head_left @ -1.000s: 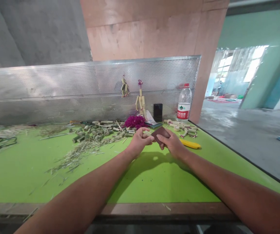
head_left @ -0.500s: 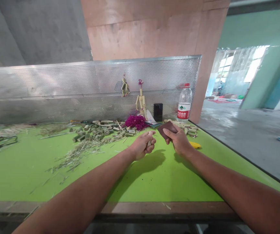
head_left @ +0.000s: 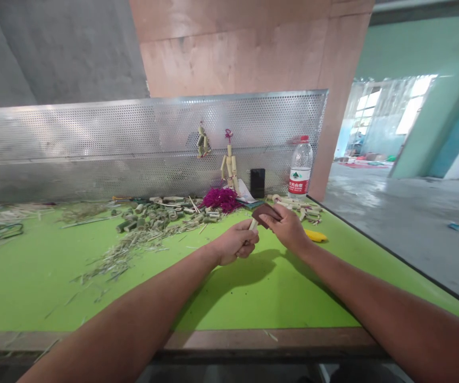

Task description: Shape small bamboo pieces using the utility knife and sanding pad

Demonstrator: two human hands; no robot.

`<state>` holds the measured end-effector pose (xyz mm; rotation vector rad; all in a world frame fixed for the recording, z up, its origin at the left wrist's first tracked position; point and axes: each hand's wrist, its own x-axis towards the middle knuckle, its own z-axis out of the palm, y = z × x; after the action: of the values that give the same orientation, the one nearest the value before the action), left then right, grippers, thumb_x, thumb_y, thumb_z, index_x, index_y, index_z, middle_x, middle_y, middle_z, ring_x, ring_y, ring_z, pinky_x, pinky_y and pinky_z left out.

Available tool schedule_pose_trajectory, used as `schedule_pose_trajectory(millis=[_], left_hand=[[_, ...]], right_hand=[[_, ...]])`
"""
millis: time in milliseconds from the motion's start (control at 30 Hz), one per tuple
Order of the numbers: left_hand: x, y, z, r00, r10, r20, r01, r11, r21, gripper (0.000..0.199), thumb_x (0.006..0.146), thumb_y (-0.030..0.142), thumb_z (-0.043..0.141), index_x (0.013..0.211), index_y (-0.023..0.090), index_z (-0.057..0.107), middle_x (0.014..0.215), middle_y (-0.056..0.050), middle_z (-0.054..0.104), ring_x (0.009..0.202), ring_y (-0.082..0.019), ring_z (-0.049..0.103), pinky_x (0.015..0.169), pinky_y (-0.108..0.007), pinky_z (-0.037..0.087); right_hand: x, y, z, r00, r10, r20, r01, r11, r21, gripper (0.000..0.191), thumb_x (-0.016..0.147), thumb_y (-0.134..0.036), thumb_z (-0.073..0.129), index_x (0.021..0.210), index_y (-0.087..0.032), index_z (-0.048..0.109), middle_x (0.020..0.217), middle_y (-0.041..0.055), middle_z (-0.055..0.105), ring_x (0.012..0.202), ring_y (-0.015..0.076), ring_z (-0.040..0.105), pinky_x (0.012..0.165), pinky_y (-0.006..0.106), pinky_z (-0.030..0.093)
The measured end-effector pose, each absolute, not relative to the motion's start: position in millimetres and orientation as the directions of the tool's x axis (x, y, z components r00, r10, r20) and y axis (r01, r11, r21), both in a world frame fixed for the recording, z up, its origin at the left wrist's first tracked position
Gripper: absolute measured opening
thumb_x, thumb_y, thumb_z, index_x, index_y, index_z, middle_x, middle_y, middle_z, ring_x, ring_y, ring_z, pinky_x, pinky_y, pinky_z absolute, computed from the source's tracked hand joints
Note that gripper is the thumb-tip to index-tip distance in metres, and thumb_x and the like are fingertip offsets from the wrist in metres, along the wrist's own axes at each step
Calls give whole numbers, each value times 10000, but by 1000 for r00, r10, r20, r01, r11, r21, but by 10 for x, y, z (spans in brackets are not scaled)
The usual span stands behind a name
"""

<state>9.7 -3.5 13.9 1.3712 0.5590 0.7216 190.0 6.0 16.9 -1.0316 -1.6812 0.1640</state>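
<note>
The left hand [head_left: 235, 243] is clenched round a short pale bamboo stick [head_left: 252, 225]. Most of the stick is hidden in the fist, with only the end showing past the fingers. Its long axis runs forward and to the right, toward the other hand.

The right hand [head_left: 287, 227] grips a dark brown pad [head_left: 266, 214] between thumb and fingers. It might be sandpaper; can't tell from this view. The pad sits ahead of the gap between the hands, long side running roughly left to right, with the right hand nearer. The stick end is right at the pad's near edge; contact can't be confirmed.

Both hands are over the green table top [head_left: 41, 287]. Just right of the right hand is a yellow utility knife [head_left: 316, 236]. Ahead of that hand is a pile of pale bamboo pieces [head_left: 297, 207]. Ahead and left of the left hand are cut bamboo segments [head_left: 165, 215], with loose shavings [head_left: 133, 255] nearer in.

Farther ahead are a magenta tuft [head_left: 220, 200], a jointed bamboo figure [head_left: 230, 167], a black phone [head_left: 257, 183] and a water bottle [head_left: 300, 169], all in front of a perforated metal panel [head_left: 93, 143].
</note>
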Motion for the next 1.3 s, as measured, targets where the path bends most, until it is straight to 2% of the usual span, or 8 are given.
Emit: schedule_pose_trajectory(millis=[200, 333, 500, 633, 733, 833, 1067, 1300], left_hand=[[79, -42, 161, 645, 764, -6, -127, 114, 985, 236, 771, 157, 592, 911, 218, 412, 596, 91, 376, 385, -29, 274, 377, -171, 173], [99, -43, 168, 646, 763, -21, -112, 122, 986, 260, 730, 123, 574, 921, 216, 426, 576, 90, 369, 382, -34, 269, 380, -180, 147], [120, -34, 131, 641, 767, -29, -125, 141, 982, 220, 718, 125, 565, 851, 210, 412, 548, 94, 335, 382, -38, 264, 388, -189, 152], [129, -68, 148, 660, 751, -17, -152, 155, 976, 206, 736, 137, 561, 873, 208, 425, 568, 89, 358, 388, -36, 259, 398, -190, 140], [133, -81, 151, 647, 762, -31, -142, 160, 977, 198, 715, 116, 553, 766, 202, 382, 540, 89, 316, 391, -35, 253, 407, -195, 144], [139, -74, 140, 640, 769, -6, -173, 152, 973, 174, 736, 119, 539, 799, 201, 400, 556, 83, 331, 398, -40, 262, 412, -197, 148], [143, -45, 115, 624, 781, 29, -234, 152, 960, 131, 861, 249, 554, 843, 180, 444, 667, 43, 429, 490, -59, 389, 481, -201, 297], [147, 5, 46, 569, 818, 81, -192, 37, 981, 162, 805, 229, 659, 836, 153, 519, 676, 23, 475, 530, -68, 401, 529, -215, 333]], right_hand=[[1853, 34, 118, -205, 739, 642, 604, 611, -511, 296, 851, -443, 561, 683, -223, 455, 588, -38, 460, 570, 137, 433, 539, 256, 285], [1854, 43, 147, -85, 732, 676, 635, 563, -529, 265, 830, -408, 565, 684, -228, 436, 599, -31, 476, 584, 146, 441, 545, 259, 281], [1852, 39, 162, -167, 760, 629, 659, 560, -502, 268, 844, -419, 541, 686, -233, 432, 584, -28, 471, 553, 143, 419, 537, 264, 260], [1837, 38, 168, -57, 743, 667, 686, 514, -514, 227, 834, -387, 540, 700, -236, 435, 616, -10, 505, 572, 154, 435, 543, 268, 260], [1816, 37, 154, -167, 750, 640, 673, 561, -483, 244, 840, -402, 548, 699, -233, 443, 602, -16, 507, 564, 151, 439, 542, 264, 258], [1819, 50, 143, -76, 750, 657, 671, 526, -523, 234, 825, -392, 562, 701, -231, 447, 615, -15, 515, 577, 152, 452, 542, 261, 268], [1884, 74, 134, -115, 755, 645, 636, 555, -536, 256, 822, -410, 567, 688, -229, 444, 606, -25, 504, 577, 149, 447, 547, 261, 285], [1879, 66, 143, -137, 764, 631, 653, 548, -522, 239, 818, -392, 560, 694, -232, 434, 599, -28, 491, 565, 148, 442, 538, 260, 283]])
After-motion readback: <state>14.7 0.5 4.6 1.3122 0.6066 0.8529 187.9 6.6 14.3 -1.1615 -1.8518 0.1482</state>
